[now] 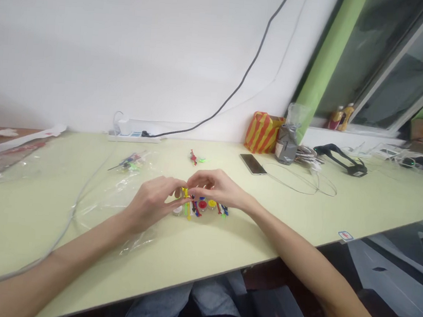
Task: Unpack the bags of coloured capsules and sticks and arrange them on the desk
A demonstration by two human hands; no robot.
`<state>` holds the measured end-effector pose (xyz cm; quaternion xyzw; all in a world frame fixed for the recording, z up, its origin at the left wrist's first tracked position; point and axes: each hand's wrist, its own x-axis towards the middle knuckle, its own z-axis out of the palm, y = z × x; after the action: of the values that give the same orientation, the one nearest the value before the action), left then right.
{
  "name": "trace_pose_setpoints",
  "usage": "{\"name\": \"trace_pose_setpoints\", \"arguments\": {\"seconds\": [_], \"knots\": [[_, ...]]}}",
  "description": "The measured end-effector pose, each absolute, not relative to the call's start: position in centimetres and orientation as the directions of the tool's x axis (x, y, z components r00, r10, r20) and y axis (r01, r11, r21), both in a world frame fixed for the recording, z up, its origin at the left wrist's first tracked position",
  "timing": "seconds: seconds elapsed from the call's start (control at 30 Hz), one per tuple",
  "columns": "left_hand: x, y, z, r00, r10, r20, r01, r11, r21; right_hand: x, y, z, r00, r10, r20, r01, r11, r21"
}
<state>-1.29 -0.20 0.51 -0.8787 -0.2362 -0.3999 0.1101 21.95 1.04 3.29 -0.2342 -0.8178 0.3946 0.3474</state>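
My left hand (153,198) is closed, its thumb and fingertips pinching a small yellow plastic piece (185,191). From the other side my right hand (218,188) meets it, fingers curled in a pinch at the same piece; the fingertips partly hide it. On the table just below my hands lie several small coloured plastic parts, among them a red round piece (202,205), a yellow round piece (212,204), a whitish round piece (177,210) and thin blue, red and green pieces.
A clear plastic bag (100,201) lies left of my hands. Farther back are a red plastic piece (193,157), a dark multicoloured plastic cluster (130,162), a phone (253,164), a striped bag (263,132) and a power strip (134,137). A grey cable (71,211) crosses the left side.
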Motion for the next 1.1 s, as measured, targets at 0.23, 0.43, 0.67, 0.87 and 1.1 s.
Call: {"name": "trace_pose_setpoints", "arguments": {"seconds": [0.23,0.43,0.67,0.87,1.1], "knots": [[-1.3,-0.3,0.3,0.501,0.397,0.769,0.518,-0.849,0.101,20.3,0.8,2.2,-0.536,0.747,0.393,-0.048,0.438,-0.898],[-1.5,-0.1,0.0,0.515,0.432,0.74,0.523,-0.843,0.129,20.1,0.3,2.6,-0.526,0.779,0.34,-0.033,0.38,-0.924],[-1.5,0.1,0.0,0.567,0.468,0.678,0.534,-0.836,0.13,19.9,0.6,2.4,-0.556,0.756,0.346,0.031,0.435,-0.9],[-1.3,0.0,0.2,0.539,0.556,0.633,0.606,-0.778,0.167,24.7,1.9,5.8,-0.628,0.706,0.328,0.246,0.58,-0.777],[-1.3,-0.1,0.0,0.566,0.611,0.553,0.633,-0.752,0.183,32.3,2.8,8.3,-0.668,0.727,-0.158,0.653,0.471,-0.593]]}}
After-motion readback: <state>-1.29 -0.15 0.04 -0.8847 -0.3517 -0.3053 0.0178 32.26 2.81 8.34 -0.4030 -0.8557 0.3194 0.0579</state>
